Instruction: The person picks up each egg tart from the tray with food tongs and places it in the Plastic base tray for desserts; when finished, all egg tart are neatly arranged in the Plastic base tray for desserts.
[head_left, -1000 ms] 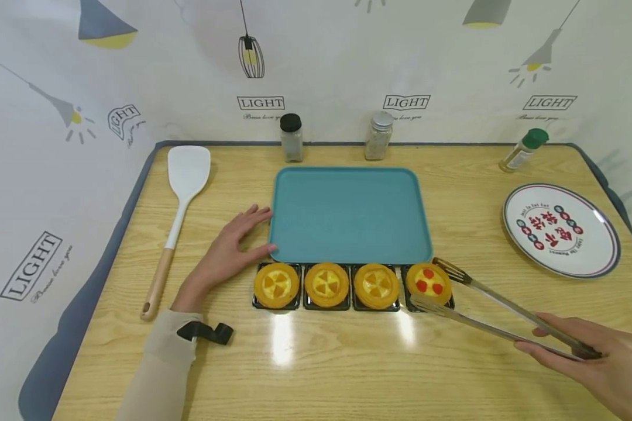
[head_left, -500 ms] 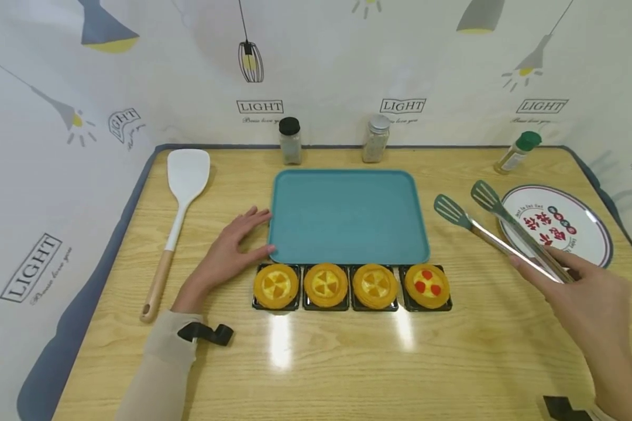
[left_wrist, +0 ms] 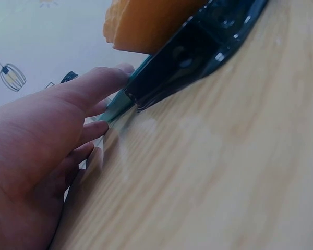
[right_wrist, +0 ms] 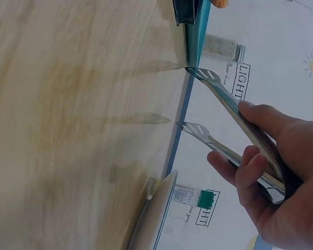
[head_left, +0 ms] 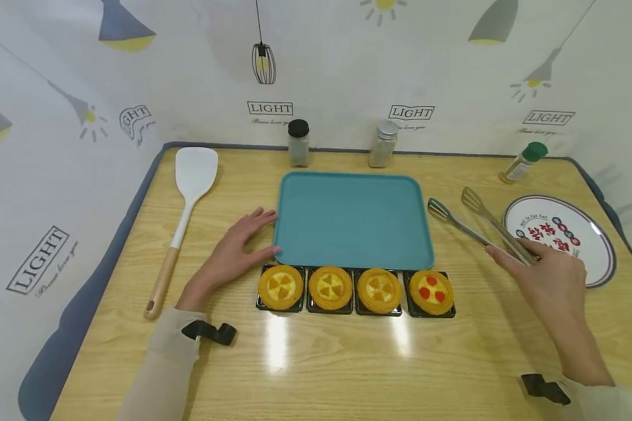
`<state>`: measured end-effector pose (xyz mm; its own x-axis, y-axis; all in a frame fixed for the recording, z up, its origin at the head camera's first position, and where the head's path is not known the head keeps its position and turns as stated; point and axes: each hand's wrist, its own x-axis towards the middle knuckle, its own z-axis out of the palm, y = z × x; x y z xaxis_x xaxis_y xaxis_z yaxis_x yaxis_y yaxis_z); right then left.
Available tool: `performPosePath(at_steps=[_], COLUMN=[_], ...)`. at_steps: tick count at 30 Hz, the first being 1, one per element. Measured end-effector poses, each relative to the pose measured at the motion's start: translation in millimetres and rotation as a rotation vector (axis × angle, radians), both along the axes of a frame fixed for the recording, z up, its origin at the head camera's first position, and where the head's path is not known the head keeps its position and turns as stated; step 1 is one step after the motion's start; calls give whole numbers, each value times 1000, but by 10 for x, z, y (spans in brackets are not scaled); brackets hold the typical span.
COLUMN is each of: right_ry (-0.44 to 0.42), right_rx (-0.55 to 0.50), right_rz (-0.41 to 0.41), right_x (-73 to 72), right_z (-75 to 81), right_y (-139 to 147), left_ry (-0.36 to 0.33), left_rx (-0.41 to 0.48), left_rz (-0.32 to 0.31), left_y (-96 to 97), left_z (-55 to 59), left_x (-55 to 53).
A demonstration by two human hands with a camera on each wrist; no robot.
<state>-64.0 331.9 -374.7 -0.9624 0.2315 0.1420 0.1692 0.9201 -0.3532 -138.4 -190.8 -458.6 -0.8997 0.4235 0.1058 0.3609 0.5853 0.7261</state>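
My left hand (head_left: 232, 252) rests at the left edge of a teal tray (head_left: 355, 222), fingers spread, fingertips and thumb right at its rim. In the left wrist view, the thumb lies close to a black tart holder (left_wrist: 198, 52). My right hand (head_left: 550, 283) grips metal tongs (right_wrist: 235, 112) with slotted green tips. Their arms are spread apart with nothing between them, tips pointing away between the tray and a patterned plate (head_left: 597, 257). Along the tray's front edge sit several egg tarts (head_left: 330, 287) in black holders; the rightmost tart (head_left: 432, 291) has red pieces on top.
A white spatula (head_left: 195, 175) with a wooden handle lies at the left. At the back stand a black-capped jar (head_left: 298, 149) and a silver-capped jar (head_left: 383, 146). A green-capped bottle (head_left: 521, 164) is behind the plate. A printed wall covering closes off the back and sides.
The tongs have moved from around the red-topped tart to the right and back, beside the plate. My left hand has stayed at the tray's edge. The head view has shifted slightly.
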Motion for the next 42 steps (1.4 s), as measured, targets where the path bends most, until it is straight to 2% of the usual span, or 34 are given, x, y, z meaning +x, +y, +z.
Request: performPosePath(at_steps=[8, 16, 20, 26, 29, 36, 42], right_ry=[-81, -140, -151, -107, -72, 11, 91], right_rx=[-22, -107, -177, -296, -299, -232, -241], right_rz=[-4, 92, 97, 52, 43, 37, 18], right_x=[17, 67, 120, 194, 220, 210, 195], right_z=[-36, -136, -204, -295, -332, -421, -505], right_y=[-29, -10, 15, 50, 60, 81, 91], left_ry=[3, 2, 8, 21, 19, 16, 19], left_rx=[-6, 0, -6, -5, -9, -5, 1], left_rz=[-7, -6, -6, -12, -10, -12, -11], left_y=[8, 8, 9, 8, 9, 5, 3], left_z=[-2, -11, -17, -7, -4, -14, -23], left_x=[-22, -11, -9, -15, -13, -7, -24])
